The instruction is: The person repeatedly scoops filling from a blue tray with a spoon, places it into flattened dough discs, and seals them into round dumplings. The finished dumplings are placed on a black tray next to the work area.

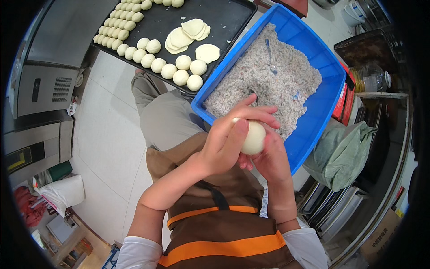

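Observation:
A smooth, pale dough ball [254, 138] sits cupped between my two hands. My left hand [223, 139] wraps its near left side, thumb on the ball and fingers reaching over the top. Its underside and right side rest against my right hand [273, 156], whose fingers are partly hidden. Just beyond is a blue plastic bin [317, 131] of crumbly greyish filling [242, 77]. A metal spoon [270, 57] lies on that filling. Something dark [252, 94] pokes out near my left fingertips, mostly covered.
Left of the bin, a black baking tray [154, 20] carries rows of dough balls [147, 61] and several flattened dough rounds [207, 53]. A green plastic bag [342, 154] hangs by a metal rack [401, 134] on the right. Stainless equipment [47, 90] stands at left.

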